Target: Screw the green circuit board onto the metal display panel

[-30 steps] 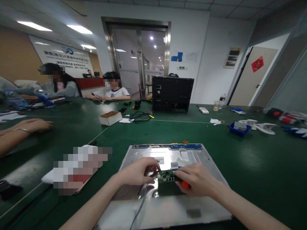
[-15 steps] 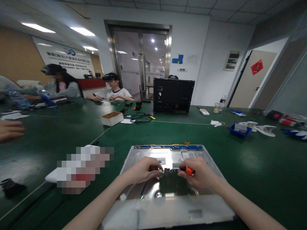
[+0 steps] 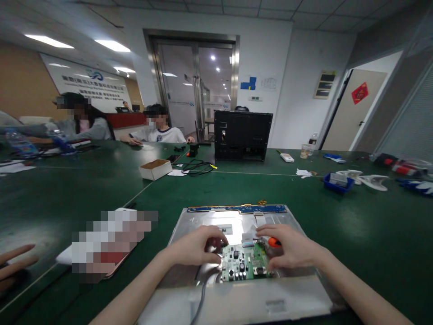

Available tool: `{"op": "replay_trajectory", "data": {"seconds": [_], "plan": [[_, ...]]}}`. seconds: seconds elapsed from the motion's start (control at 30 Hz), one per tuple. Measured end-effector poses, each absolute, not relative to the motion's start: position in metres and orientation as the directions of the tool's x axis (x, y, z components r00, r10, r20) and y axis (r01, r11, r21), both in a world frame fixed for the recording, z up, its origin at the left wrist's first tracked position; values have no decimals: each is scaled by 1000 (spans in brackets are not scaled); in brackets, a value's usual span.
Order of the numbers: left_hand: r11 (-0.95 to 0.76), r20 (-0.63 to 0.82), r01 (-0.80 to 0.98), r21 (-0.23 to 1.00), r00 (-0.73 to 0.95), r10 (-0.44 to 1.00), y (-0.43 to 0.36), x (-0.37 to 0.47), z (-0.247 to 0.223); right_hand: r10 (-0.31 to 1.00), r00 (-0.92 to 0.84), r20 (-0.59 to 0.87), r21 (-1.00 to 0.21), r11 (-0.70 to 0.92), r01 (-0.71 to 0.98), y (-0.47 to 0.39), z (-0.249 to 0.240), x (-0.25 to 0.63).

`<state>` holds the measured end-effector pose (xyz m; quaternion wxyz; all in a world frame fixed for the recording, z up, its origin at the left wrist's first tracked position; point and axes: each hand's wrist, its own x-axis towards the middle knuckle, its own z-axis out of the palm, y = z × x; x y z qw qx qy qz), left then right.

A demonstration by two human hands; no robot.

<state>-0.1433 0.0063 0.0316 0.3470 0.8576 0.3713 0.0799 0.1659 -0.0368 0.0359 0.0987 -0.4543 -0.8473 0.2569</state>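
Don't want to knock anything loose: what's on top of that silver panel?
Over the silver panel: a green circuit board between left hand and right hand, something orange by the latter, a grey cable, and a blue strip along the far edge. What's beneath the board is covered.

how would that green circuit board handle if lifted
The circuit board looks thin and flat, so probably stiff and light. Its exposed small parts suggest fragility. The ribbon cable at its far edge looks flexible and might tug.
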Motion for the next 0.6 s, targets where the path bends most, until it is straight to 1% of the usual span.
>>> {"op": "replay_trajectory", "data": {"seconds": [0.1, 0.17, 0.27, 0.4, 0.47, 0.5, 0.53, 0.6], "plan": [[-498, -138, 594, 632, 718, 682, 5, -143, 32, 797, -588, -139, -515, 449, 730, -36, 34, 167], [-525, -122, 587, 616, 729, 673, 3, -141, 31, 788, -592, -168, -508, 445, 737, -36, 33, 166], [-542, -94, 577, 611, 733, 674, 1, -137, 28, 790, -583, -188, -514, 427, 744, -37, 31, 165], [-534, -96, 592, 604, 719, 688, 0, -135, 27, 794, -579, -188, -528, 415, 741, -34, 30, 167], [-527, -101, 598, 605, 713, 694, 0, -135, 28, 804, -576, -147, -553, 417, 722, -32, 30, 169], [-524, -102, 598, 607, 712, 694, 0, -136, 28, 819, -565, -101, -574, 416, 705, -32, 31, 170], [-521, -102, 596, 611, 713, 694, 0, -136, 28, 839, -543, -35, -600, 417, 683, -31, 33, 172], [-516, -101, 585, 626, 717, 690, 1, -137, 28, 882, -447, 148, -670, 422, 611, -30, 37, 177]]}}
